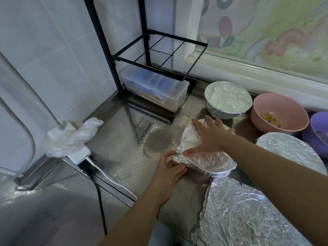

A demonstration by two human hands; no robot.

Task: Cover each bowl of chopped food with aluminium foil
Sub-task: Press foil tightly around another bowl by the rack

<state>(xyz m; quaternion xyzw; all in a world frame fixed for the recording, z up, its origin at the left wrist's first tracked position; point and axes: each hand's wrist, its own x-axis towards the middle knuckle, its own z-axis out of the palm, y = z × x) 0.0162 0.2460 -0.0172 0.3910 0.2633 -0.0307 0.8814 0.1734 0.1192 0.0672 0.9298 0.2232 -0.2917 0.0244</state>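
The metal surface (124,148) looks slick, so a bowl pushed from one side may slide instead of holding firm. A loose foil sheet (239,215) lies at the near edge beneath the right forearm, and the arm could crease or tear it before it gets used. Two bowls are already wrapped, the right covered bowl (287,153) and the back covered bowl (228,98). The pink bowl (262,107), with chopped food (269,118) showing inside, and the purple bowl (317,125) beside it are both open and near enough to be knocked.

The middle bowl (209,167) sits on the surface between them, with its foil cover (188,142) stretched over the top. The right grip (211,137) lies flat with fingers spread, pressing the cover down; too much weight could dent it into the food or split it at the rim. The left grip (168,171) pinches a loose flap of the cover at the near-left rim. A sharp tug there would probably rip the thin foil or lift the far side loose.
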